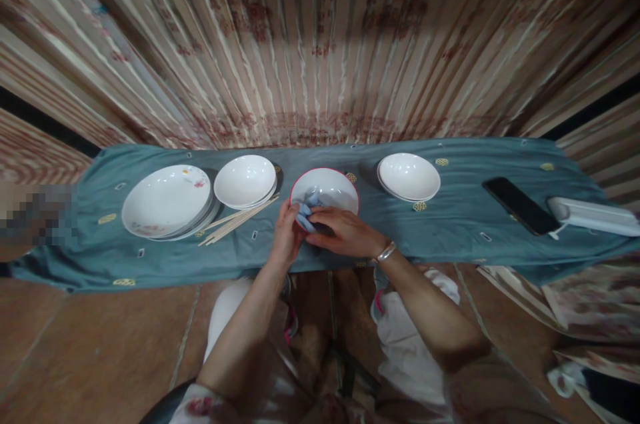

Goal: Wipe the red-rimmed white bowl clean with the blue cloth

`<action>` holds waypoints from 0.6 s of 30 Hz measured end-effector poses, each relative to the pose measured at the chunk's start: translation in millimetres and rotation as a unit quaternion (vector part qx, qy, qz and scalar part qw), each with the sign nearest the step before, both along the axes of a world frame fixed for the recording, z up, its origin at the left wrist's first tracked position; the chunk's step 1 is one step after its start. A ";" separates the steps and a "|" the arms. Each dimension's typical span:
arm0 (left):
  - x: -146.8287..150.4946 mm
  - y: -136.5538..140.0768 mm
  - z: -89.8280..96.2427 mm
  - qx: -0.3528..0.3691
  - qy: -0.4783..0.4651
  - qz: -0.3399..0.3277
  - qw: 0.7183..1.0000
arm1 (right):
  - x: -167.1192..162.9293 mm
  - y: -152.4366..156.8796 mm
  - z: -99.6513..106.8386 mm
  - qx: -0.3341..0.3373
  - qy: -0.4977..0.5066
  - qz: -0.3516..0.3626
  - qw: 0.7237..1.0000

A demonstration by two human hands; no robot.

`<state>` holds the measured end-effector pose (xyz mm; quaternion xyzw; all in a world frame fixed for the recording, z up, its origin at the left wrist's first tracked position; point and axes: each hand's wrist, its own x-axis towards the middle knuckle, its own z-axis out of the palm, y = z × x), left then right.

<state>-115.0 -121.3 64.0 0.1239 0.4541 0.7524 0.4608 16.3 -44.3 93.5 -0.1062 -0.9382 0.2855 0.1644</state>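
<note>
A white bowl [327,185] with a red rim stands before me, near the middle of the cloth-covered table. A crumpled light blue cloth [305,219] is bunched at its near-left rim. My left hand [286,235] is closed on the cloth from the left side, close against the bowl. From the right, my right hand [346,232] reaches over the bowl's near edge, its thumb and fingers closed on the same cloth. Whether the left fingers also touch the bowl is hidden. A silver bracelet [386,251] circles my right wrist.
Left of the bowl are stacked floral plates [165,204], stacked white bowls [245,181] and several wooden chopsticks [240,221]. More white bowls [409,176] stand on the right. Beyond them lie a black phone [520,204] and a white device [597,214]. A curtain [320,44] hangs behind the table.
</note>
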 end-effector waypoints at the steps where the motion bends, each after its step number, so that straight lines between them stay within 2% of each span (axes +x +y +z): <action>1: -1.1 -0.5 0.9 -0.003 0.003 -0.001 1.000 | 1.6 -1.3 1.0 0.009 -0.001 0.001 1.000; 6: -4.1 -2.7 5.1 -0.022 0.017 -0.012 1.000 | 10.1 -7.3 7.6 0.083 -0.057 -0.014 0.995; 11: -5.8 -3.8 6.1 -0.031 0.022 -0.006 0.999 | 17.8 -9.4 17.5 0.180 -0.130 -0.060 0.973; 14: -7.9 -4.0 4.4 -0.038 0.019 -0.010 0.999 | 20.7 -8.9 21.9 0.226 -0.145 -0.080 0.960; 18: -11.8 -3.7 0.8 -0.056 -0.006 -0.012 0.998 | 22.5 -11.2 25.5 0.259 -0.139 -0.068 0.953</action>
